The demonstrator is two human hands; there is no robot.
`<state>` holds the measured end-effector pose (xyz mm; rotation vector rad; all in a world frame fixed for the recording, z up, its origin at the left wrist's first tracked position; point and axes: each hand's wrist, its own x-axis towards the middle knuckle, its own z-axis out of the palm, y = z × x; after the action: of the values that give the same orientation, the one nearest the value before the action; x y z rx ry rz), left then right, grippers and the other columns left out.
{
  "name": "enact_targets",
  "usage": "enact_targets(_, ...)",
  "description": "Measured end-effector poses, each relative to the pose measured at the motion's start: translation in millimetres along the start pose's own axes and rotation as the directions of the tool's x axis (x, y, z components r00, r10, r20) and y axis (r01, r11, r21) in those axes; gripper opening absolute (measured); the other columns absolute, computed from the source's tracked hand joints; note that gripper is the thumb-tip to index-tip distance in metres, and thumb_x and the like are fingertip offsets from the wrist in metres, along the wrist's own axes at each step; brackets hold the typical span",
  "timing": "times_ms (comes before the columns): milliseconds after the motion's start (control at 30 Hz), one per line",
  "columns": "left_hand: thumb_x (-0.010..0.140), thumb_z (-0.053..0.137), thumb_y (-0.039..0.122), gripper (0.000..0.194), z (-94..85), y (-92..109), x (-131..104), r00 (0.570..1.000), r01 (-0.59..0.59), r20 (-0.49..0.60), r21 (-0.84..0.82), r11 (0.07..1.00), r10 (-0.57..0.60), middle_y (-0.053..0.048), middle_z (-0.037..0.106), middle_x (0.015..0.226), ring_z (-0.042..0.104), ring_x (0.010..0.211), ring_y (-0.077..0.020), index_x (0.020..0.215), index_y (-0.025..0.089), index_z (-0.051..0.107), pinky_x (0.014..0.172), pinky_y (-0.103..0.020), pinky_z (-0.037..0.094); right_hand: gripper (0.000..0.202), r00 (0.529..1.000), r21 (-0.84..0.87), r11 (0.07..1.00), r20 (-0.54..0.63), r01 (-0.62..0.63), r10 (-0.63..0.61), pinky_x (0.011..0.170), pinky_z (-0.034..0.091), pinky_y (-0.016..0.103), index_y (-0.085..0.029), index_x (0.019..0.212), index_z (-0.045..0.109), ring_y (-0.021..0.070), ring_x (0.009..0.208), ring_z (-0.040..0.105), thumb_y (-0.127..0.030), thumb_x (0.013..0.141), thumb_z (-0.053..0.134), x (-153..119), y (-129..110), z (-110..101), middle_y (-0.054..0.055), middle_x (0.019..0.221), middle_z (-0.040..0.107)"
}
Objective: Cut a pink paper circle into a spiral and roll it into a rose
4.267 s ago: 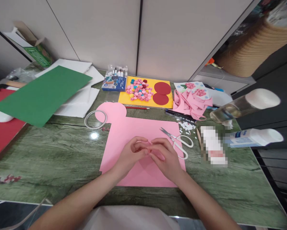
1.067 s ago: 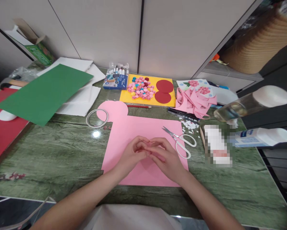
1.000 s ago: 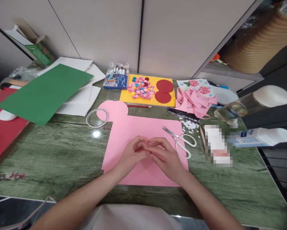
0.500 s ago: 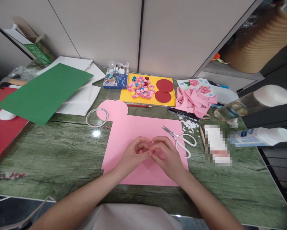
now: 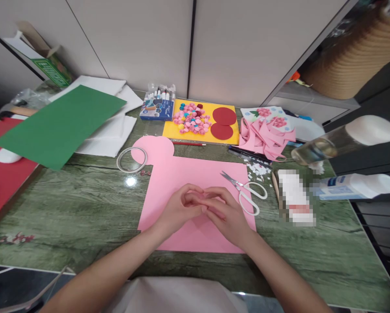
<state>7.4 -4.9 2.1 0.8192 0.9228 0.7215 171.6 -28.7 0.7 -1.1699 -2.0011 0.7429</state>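
Note:
My left hand [image 5: 180,208] and my right hand [image 5: 229,213] meet above a large pink sheet [image 5: 169,191], their fingers curled and the tips together. Something small and pink may be between the fingertips, but it is too hidden to name. White-handled scissors [image 5: 247,189] lie on the sheet's right side, just beyond my right hand. Pink rounded paper pieces [image 5: 157,150] lie at the sheet's upper left, with a roll of tape [image 5: 132,160] overlapping their edge. Behind is a yellow sheet [image 5: 169,131] bearing small pink rolled pieces [image 5: 193,119] and two dark red circles [image 5: 224,116].
Pink paper scraps [image 5: 266,134], pens [image 5: 247,154] and white bits [image 5: 258,168] lie at the back right. Two bottles [image 5: 358,184] [image 5: 328,145] lean at the right. A green sheet [image 5: 63,126], a red sheet [image 5: 12,174] and a marker box [image 5: 157,108] are leftward.
The fingers of both hands have shifted slightly and closed in over each other. The thin pink edge seen between them before is now hidden. Nothing else has visibly moved.

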Motion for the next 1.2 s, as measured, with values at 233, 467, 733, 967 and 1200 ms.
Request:
enact_targets(233, 0.067, 0.071, 0.022, 0.034, -0.3, -0.4, -0.4, 0.999, 0.012, 0.038, -0.043, 0.999, -0.011, -0.002, 0.067, 0.082, 0.061, 0.079, -0.0140, 0.095, 0.019, 0.052, 0.076, -0.028, 0.044, 0.025, 0.992, -0.043, 0.999, -0.123, -0.016, 0.010, 0.081, 0.051, 0.036, -0.030, 0.101, 0.062, 0.0168, 0.092, 0.056, -0.014, 0.082, 0.057, -3.3, 3.8, 2.1, 0.004, 0.106, 0.051)
enact_targets(467, 0.066, 0.072, 0.018, 0.032, 1.7, -1.3, -2.0, 0.999, 0.015, 0.038, -0.052, 0.999, -0.013, -0.002, 0.067, 0.081, 0.061, 0.080, -0.0143, 0.094, 0.017, 0.055, 0.075, -0.028, 0.045, 0.011, 0.985, -0.025, 0.997, -0.163, -0.066, 0.061, 0.078, 0.050, 0.035, -0.024, 0.082, 0.061, 0.0163, 0.086, 0.057, -0.016, 0.076, 0.064, -3.4, 4.2, 3.9, 0.004, 0.102, 0.052)
enact_targets(733, 0.066, 0.073, 0.020, 0.032, 2.9, -2.3, -2.2, 1.000, 0.022, 0.023, -0.057, 0.998, -0.021, 0.000, 0.065, 0.072, 0.060, 0.072, -0.0119, 0.093, 0.017, 0.055, 0.071, -0.025, 0.045, 0.009, 0.987, -0.051, 0.997, -0.148, -0.064, 0.056, 0.079, 0.050, 0.035, -0.023, 0.080, 0.059, 0.0177, 0.091, 0.056, -0.017, 0.076, 0.064, -1.4, 2.0, 3.6, 0.004, 0.098, 0.052)
enact_targets(967, 0.069, 0.071, 0.020, 0.031, -2.8, -4.2, -0.2, 0.999, 0.016, 0.033, -0.106, 0.994, -0.013, 0.000, 0.066, 0.078, 0.061, 0.076, -0.0119, 0.095, 0.019, 0.054, 0.075, -0.025, 0.044, 0.022, 0.983, -0.139, 0.988, -0.162, 0.068, -0.090, 0.080, 0.050, 0.037, -0.026, 0.100, 0.062, 0.0196, 0.095, 0.054, -0.017, 0.080, 0.061, -1.6, 2.5, -0.6, 0.006, 0.099, 0.054)
enact_targets(1200, 0.067, 0.070, 0.018, 0.027, -2.3, -1.3, 0.2, 1.000, -0.004, 0.027, -0.052, 0.999, 0.006, 0.000, 0.067, 0.084, 0.060, 0.079, -0.0126, 0.091, 0.018, 0.056, 0.074, -0.025, 0.043, 0.033, 0.999, -0.075, 0.996, -0.026, 0.042, -0.044, 0.085, 0.050, 0.035, -0.030, 0.114, 0.058, 0.0180, 0.101, 0.053, -0.014, 0.085, 0.052, -2.3, 3.2, 1.2, 0.005, 0.104, 0.054)
